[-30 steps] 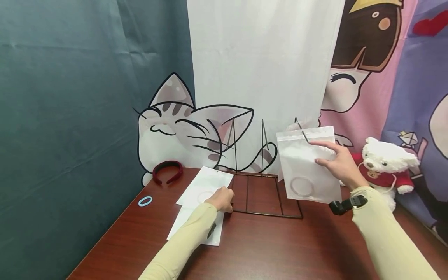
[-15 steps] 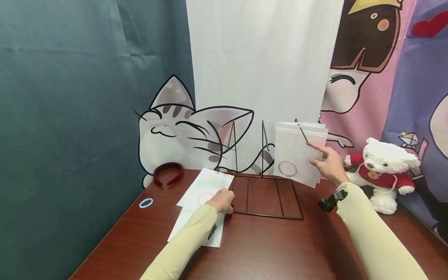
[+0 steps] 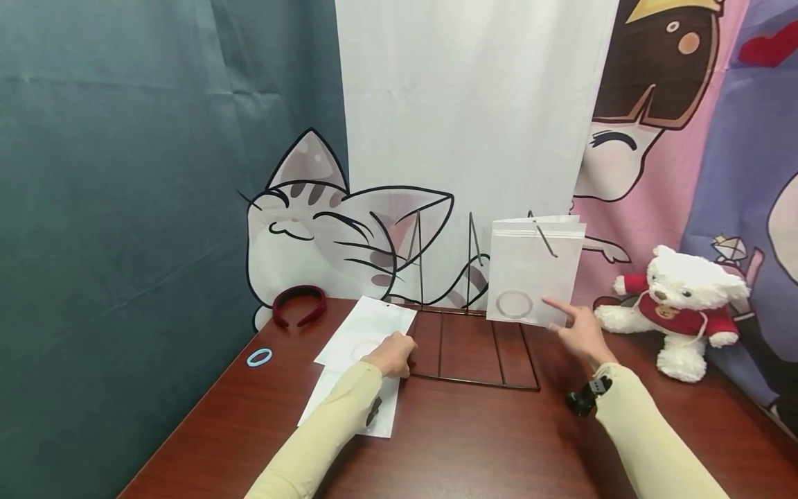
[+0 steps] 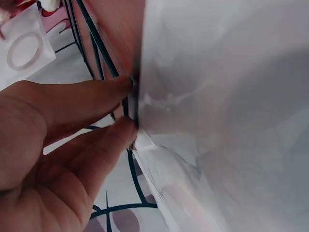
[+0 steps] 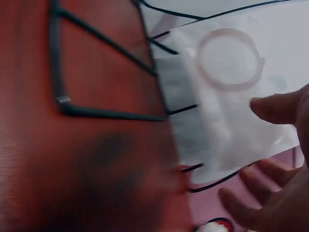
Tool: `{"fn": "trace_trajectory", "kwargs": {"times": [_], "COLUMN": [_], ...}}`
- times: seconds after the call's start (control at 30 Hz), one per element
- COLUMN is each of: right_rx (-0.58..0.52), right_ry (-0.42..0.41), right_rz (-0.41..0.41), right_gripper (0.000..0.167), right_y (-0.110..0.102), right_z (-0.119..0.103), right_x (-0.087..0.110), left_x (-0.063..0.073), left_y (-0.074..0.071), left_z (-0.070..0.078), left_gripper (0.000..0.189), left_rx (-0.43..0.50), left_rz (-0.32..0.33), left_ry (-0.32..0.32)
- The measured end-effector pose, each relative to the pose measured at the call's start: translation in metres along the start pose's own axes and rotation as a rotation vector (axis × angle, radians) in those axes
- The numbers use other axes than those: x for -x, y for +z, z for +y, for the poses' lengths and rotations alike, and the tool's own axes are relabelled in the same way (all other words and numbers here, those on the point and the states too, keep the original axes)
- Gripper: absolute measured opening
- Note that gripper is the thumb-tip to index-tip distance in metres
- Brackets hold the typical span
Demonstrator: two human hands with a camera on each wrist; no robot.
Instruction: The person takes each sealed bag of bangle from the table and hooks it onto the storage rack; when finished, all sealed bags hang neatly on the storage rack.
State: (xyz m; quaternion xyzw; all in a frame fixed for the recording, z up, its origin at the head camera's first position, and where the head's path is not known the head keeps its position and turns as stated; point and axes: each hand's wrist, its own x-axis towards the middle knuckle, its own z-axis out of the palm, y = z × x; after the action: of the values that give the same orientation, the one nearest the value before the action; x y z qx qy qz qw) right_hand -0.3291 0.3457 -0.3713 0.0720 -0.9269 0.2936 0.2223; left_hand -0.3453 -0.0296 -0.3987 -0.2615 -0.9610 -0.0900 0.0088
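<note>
A black wire display rack (image 3: 470,380) stands on the table, with upright hooks at its back. From the right hook hang white zip bags (image 3: 536,267), the front one with a pale ring (image 3: 514,304) showing inside. My right hand (image 3: 582,336) is just in front of their lower right corner, index finger extended and holding nothing; the right wrist view shows its fingers (image 5: 275,108) spread. My left hand (image 3: 391,355) pinches the rack's front left wire between thumb (image 4: 96,94) and fingers. Beneath and beside it lie two overlapping white bags (image 3: 377,315), their edge right at the fingertips.
A dark red headband (image 3: 299,294) and a light blue ring (image 3: 259,357) lie on the left of the table (image 3: 486,443). On the right sits a white teddy bear (image 3: 682,305) in a red top. A printed curtain (image 3: 474,104) hangs behind the rack.
The front bag has swung back from my right hand and hangs straight on the right hook. My right hand has come away from the hook, down toward me. The left hand has stayed in place.
</note>
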Motion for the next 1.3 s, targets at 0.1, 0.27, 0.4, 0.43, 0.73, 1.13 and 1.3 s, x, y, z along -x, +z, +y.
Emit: {"fn": "trace_trajectory", "kwargs": {"times": [0.1,0.27,0.4,0.43,0.73,1.13,1.3], "right_rx": [0.006,0.036,0.102,0.115,0.093,0.105,0.075], "right_ry": [0.027,0.075,0.001,-0.024,0.032,0.023,0.027], "right_rz": [-0.127,-0.365,-0.459,-0.475,-0.585,-0.627,-0.605], "right_gripper": [0.059,0.068,0.072,0.072,0.080,0.078,0.080], "right_y": [0.012,0.027,0.033,0.035,0.037,0.037,0.036], "right_z": [0.008,0.009,0.001,-0.001,-0.016,-0.014,-0.010], "right_x": [0.011,0.021,0.021,0.021,0.025,0.032,0.033], "left_x": [0.001,0.001,0.001,0.001,0.011,0.030,0.030], "left_y": [-0.001,-0.001,-0.003,-0.003,-0.015,-0.017,-0.013], "left_z": [-0.007,-0.021,-0.037,-0.042,-0.094,-0.131,-0.136], "left_gripper": [0.020,0.016,0.017,0.017,0.017,0.047,0.036], "left_rx": [0.038,0.119,0.160,0.162,0.266,0.301,0.313], "left_rz": [0.025,0.096,0.161,0.180,0.235,0.117,0.140], "left_ry": [0.023,0.027,0.002,-0.006,-0.241,-0.433,-0.410]}}
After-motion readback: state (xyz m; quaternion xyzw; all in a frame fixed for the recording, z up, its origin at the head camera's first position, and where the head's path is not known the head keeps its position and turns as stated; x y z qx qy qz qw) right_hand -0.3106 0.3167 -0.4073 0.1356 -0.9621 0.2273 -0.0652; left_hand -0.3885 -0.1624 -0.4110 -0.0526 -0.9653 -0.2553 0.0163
